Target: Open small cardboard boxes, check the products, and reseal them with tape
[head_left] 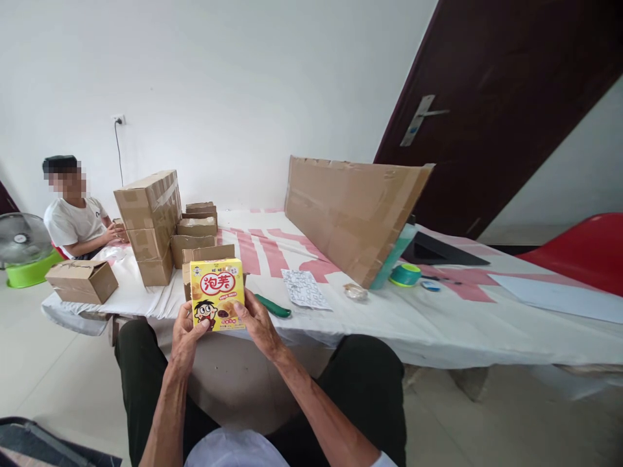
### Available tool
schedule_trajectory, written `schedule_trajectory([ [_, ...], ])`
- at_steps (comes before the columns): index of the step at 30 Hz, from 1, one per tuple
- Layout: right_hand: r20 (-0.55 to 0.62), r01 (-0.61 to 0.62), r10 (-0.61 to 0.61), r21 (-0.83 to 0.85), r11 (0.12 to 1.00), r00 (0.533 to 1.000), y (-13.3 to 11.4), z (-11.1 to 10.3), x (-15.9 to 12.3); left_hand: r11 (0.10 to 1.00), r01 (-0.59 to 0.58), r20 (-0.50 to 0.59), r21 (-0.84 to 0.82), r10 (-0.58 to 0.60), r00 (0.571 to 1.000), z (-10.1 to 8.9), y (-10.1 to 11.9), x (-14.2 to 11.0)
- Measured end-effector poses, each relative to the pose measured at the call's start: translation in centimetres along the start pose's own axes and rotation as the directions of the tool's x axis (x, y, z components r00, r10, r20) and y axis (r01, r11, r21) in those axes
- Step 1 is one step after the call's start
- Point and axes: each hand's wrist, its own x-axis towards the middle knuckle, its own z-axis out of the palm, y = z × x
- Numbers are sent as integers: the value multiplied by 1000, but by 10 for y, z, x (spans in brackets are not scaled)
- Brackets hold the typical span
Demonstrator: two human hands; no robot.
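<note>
A yellow snack box with a cartoon face and red lettering is held upright at the table's front edge, its printed front towards me. My left hand grips its lower left side, thumb on the front. On the lower right side my right hand holds it, thumb also across the front. Behind the snack box stands an open cardboard box, partly hidden by it. Just right of my right hand lies a dark green object, long and slim, one end hidden behind the hand.
Stacked cartons rise on the left, with a small carton beside them. A large cardboard panel leans at centre right. Near it are a patterned sheet, a clear packet and a green tape roll. Another person sits far left.
</note>
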Motion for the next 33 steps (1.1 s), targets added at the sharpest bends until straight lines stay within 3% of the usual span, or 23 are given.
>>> schedule_trajectory([
  [10, 125, -141, 149, -66, 988, 981, 2, -42, -8, 994, 0, 99, 114, -11, 995, -23, -16, 8],
  [13, 61, -172, 177, -73, 982, 982, 6, -58, -17, 959, -108, -48, 263, 125, 991, -42, -13, 22],
  [16, -37, -211, 208, -102, 972, 977, 10, -76, -27, 846, -153, -164, 510, 270, 949, -69, -1, 46],
  [18, -108, -229, 217, -111, 967, 970, 13, -88, -33, 757, -141, -116, 638, 275, 954, -86, 7, 67],
  [21, -220, -245, 217, -108, 964, 951, 16, -103, -38, 659, -141, 25, 739, 182, 983, -103, 13, 101],
  [24, -295, -246, 208, -100, 964, 933, 17, -116, -40, 621, -182, 154, 763, 100, 983, -106, 9, 131],
  [27, -356, -237, 184, -112, 965, 916, 17, -125, -41, 611, -225, 208, 759, 100, 973, -98, -1, 150],
  [30, -412, -227, 159, -123, 966, 897, 18, -132, -40, 609, -242, 220, 755, 113, 969, -90, -10, 157],
  [33, -484, -213, 126, -130, 968, 866, 21, -139, -39, 613, -247, 203, 751, 142, 969, -87, -14, 147],
])
